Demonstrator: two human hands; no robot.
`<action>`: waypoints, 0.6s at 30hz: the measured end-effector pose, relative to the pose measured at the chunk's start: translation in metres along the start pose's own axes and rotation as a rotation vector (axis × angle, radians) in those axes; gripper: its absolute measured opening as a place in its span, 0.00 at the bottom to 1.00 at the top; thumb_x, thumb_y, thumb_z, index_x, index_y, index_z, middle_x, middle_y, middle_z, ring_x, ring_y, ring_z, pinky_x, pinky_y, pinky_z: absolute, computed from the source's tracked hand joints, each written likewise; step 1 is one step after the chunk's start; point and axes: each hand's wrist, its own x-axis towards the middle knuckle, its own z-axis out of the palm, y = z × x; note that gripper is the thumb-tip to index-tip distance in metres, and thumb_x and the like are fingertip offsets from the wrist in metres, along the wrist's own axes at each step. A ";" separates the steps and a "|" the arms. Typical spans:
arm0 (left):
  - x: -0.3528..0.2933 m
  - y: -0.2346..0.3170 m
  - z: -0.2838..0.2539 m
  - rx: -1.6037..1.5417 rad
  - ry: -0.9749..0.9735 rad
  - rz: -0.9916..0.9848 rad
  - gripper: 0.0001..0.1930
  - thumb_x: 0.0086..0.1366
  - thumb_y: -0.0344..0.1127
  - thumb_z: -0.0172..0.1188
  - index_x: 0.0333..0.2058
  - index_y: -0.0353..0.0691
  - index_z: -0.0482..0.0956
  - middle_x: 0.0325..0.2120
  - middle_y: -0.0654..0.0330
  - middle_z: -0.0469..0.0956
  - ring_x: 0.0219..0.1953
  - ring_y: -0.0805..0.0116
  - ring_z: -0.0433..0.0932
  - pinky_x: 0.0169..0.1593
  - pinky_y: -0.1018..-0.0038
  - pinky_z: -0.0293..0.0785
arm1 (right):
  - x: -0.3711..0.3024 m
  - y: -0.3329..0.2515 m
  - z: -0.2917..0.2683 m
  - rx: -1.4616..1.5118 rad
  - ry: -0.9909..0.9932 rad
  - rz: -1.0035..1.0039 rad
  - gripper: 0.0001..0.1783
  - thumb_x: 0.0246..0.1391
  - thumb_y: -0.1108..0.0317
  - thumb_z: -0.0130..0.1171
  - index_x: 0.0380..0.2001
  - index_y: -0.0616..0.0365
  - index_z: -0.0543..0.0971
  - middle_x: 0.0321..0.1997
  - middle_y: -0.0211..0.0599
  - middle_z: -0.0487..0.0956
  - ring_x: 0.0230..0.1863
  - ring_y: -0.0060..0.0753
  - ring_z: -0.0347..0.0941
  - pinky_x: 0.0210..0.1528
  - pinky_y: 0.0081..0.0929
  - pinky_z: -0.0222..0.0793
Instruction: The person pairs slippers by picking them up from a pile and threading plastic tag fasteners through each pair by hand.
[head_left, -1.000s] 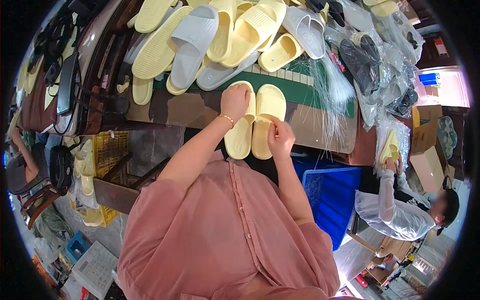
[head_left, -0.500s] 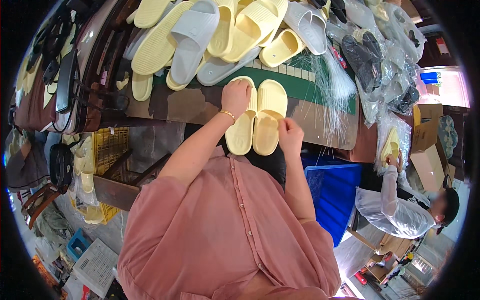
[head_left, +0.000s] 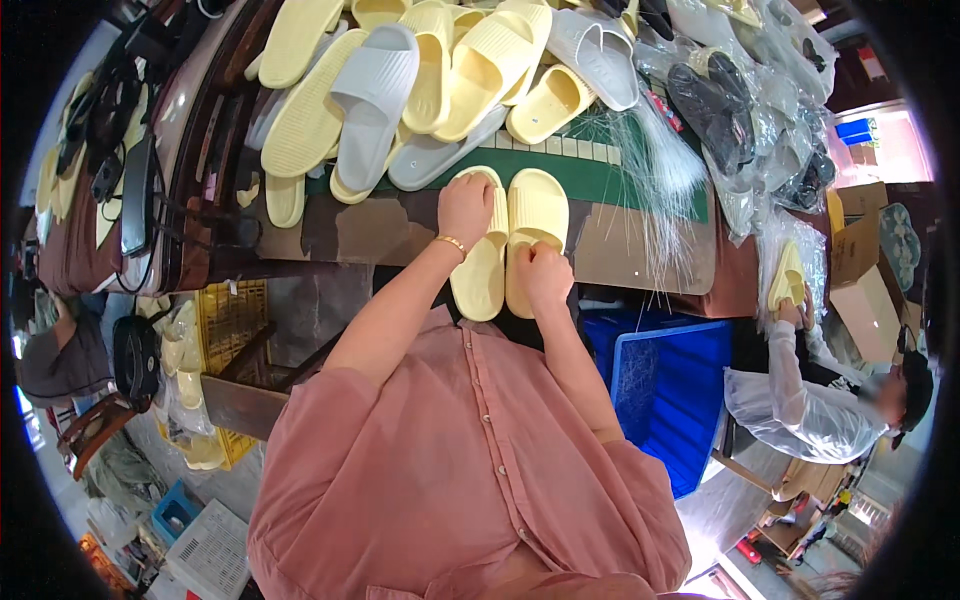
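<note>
Two pale yellow slide slippers lie side by side at the table's near edge, toes pointing away from me. My left hand is closed over the toe strap of the left slipper, covering most of it. Over the middle of the right slipper, just below its strap, my right hand is closed in a fist. Whatever its fingers pinch, if anything, is hidden. Beyond them is a pile of yellow slippers and grey slippers.
Thin clear strands hang over the table edge at right. Bagged dark slippers lie beyond. A blue crate stands below the table, right of me. Further right, a person handles a yellow slipper.
My right hand has moved left, from the right slipper's outer edge onto its middle. My left hand stays on the left slipper's strap. The view has shifted slightly.
</note>
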 end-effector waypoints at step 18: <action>0.002 0.003 -0.003 -0.033 -0.026 -0.016 0.06 0.57 0.33 0.55 0.25 0.36 0.74 0.25 0.51 0.75 0.30 0.50 0.74 0.36 0.60 0.69 | 0.006 -0.004 0.009 0.096 0.123 -0.093 0.16 0.55 0.59 0.48 0.26 0.62 0.75 0.29 0.50 0.77 0.31 0.51 0.75 0.35 0.43 0.71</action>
